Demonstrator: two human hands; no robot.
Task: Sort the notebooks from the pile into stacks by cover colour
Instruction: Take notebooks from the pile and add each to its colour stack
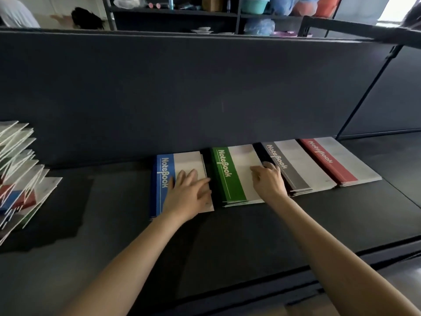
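Four sorted stacks lie in a row against the dark partition: a blue stack [163, 179], a green stack [227, 176], a grey stack [289, 167] and a red stack [328, 160]. My left hand [189, 192] rests flat on the white part of the top blue notebook, fingers straight. Over at the right edge of the green stack, my right hand [268, 179] lies on the cover with fingers lightly bent, its fingertips reaching the gap beside the grey stack. The unsorted pile [20, 172] of mixed notebooks sits fanned at the far left.
The dark tabletop [114, 236] stretches between the pile and the stacks. A tall dark partition [205, 92] closes the back. Shelves with tubs and dishes [205, 30] stand beyond it, and a person [16, 14] is partly seen at the top left.
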